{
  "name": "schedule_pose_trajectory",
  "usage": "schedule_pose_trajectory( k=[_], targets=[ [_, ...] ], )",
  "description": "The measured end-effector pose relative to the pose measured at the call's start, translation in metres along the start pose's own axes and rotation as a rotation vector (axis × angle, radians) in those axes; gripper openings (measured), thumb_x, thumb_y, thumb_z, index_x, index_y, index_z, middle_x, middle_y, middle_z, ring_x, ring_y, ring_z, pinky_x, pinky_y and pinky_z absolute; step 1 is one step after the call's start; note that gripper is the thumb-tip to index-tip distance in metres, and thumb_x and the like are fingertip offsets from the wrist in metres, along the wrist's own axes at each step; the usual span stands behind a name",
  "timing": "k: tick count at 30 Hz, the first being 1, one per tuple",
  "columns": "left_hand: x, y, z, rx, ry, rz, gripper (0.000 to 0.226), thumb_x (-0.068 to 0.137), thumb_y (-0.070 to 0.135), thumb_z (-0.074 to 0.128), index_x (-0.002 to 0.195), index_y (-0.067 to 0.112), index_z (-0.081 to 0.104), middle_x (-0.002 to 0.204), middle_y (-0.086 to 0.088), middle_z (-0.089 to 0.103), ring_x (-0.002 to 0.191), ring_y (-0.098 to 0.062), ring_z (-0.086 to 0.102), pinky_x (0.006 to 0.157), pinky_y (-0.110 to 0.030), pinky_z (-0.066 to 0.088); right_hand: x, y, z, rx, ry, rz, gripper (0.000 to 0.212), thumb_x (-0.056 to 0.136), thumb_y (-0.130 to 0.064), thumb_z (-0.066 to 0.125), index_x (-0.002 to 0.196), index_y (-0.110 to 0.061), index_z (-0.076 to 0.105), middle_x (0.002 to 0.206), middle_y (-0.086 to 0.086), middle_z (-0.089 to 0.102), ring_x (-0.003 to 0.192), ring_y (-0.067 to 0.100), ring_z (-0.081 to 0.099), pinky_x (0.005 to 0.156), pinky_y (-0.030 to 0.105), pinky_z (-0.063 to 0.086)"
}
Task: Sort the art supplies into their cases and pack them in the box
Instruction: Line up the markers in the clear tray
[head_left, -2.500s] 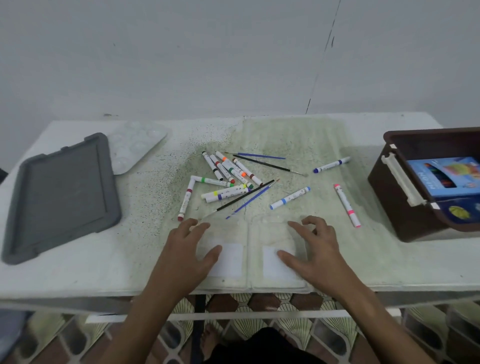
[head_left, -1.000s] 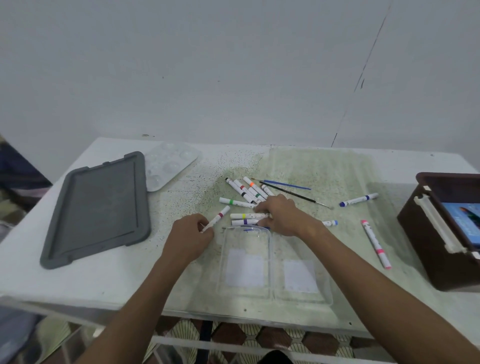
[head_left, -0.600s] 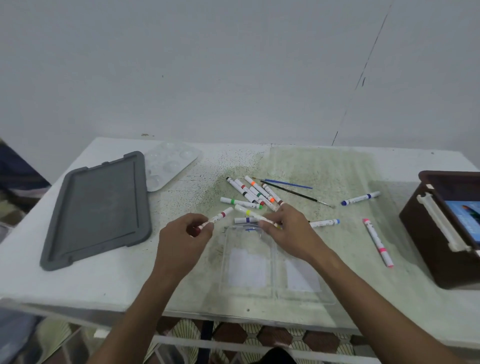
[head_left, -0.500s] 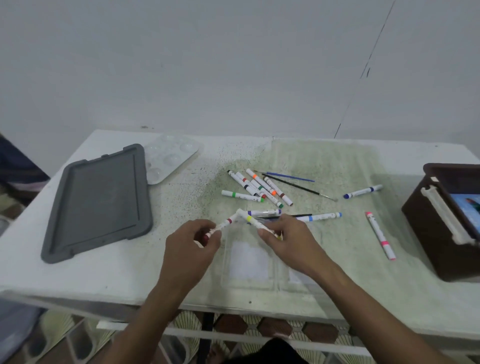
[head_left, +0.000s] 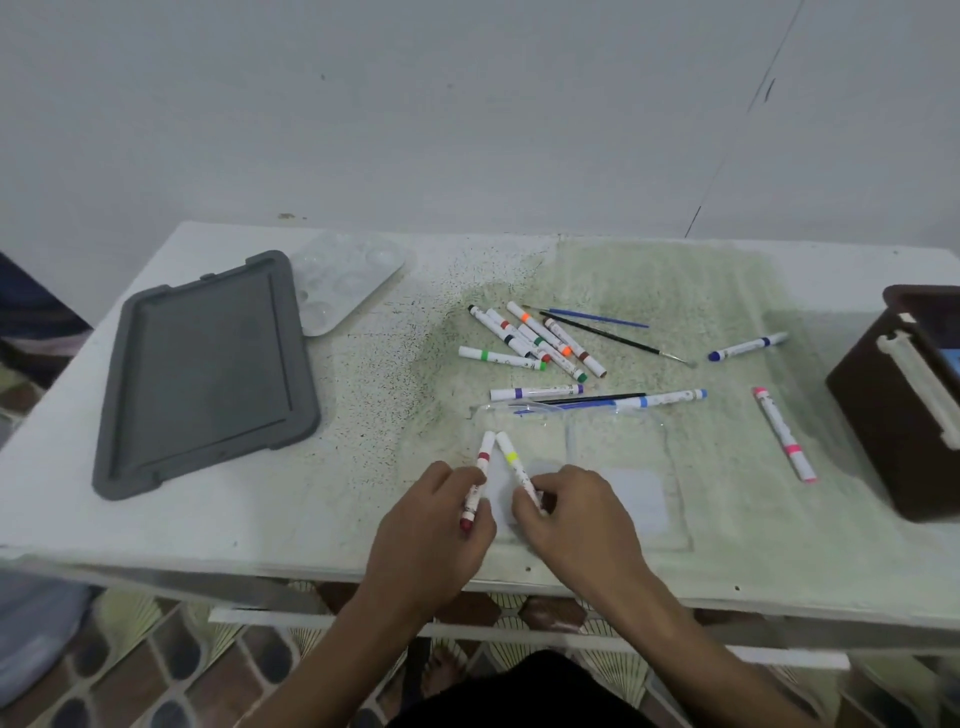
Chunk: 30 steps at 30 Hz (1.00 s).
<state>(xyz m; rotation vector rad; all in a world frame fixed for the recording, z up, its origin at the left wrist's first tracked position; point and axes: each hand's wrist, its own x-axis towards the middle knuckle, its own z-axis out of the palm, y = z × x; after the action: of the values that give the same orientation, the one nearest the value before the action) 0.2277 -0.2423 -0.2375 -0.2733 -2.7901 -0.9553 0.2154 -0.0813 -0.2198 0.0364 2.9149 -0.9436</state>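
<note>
Two markers held over the clear case (head_left: 618, 467) at the table's (head_left: 260, 519) near edge.
The left hand (head_left: 431, 525) pinches the red marker (head_left: 478, 480), the right hand (head_left: 576, 519) the yellow marker (head_left: 517, 470) (tips almost meeting, pointing far). The loose markers (head_left: 535, 340) lie farther off; the brown box (head_left: 893, 405) sits at right.

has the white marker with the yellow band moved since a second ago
Yes. The white marker with the yellow band left the loose pile beyond the clear plastic case; the right hand now holds it over the case.
</note>
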Motion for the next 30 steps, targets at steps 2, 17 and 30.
schedule_pose_trajectory(
  k=[2, 17, 30],
  targets=[
    [0.001, -0.003, 0.0, -0.048, -0.025, -0.002, 0.025, 0.082, 0.041, 0.054, 0.097, 0.023, 0.065, 0.082, 0.014, 0.048, 0.058, -0.005, 0.049, 0.051, -0.02, 0.045, 0.0, -0.002, 0.001, 0.023, -0.015, -0.008, 0.044, 0.086, -0.041, 0.055, 0.051, -0.015, 0.046, 0.051, 0.0, 0.044, 0.052, 0.01, 0.045, 0.042, 0.02, 0.024],
    [0.043, -0.031, -0.017, -0.164, -0.365, -0.039, 0.042, 0.089, 0.037, 0.062, 0.13, 0.035, 0.054, 0.085, 0.009, 0.052, 0.067, -0.002, 0.049, 0.066, -0.017, 0.039, 0.012, -0.002, -0.009, 0.136, -0.244, 0.006, 0.034, 0.083, -0.035, 0.064, 0.059, -0.011, 0.061, 0.053, 0.002, 0.057, 0.048, 0.013, 0.048, 0.052, 0.029, 0.04],
    [0.044, -0.033, -0.018, -0.208, -0.423, -0.059, 0.049, 0.086, 0.044, 0.063, 0.133, 0.039, 0.049, 0.092, 0.01, 0.053, 0.071, -0.002, 0.049, 0.07, -0.018, 0.039, 0.015, -0.005, -0.011, 0.079, -0.258, -0.033, 0.021, 0.087, -0.039, 0.064, 0.095, -0.021, 0.07, 0.079, -0.004, 0.068, 0.069, 0.009, 0.062, 0.067, 0.028, 0.052]
  ],
)
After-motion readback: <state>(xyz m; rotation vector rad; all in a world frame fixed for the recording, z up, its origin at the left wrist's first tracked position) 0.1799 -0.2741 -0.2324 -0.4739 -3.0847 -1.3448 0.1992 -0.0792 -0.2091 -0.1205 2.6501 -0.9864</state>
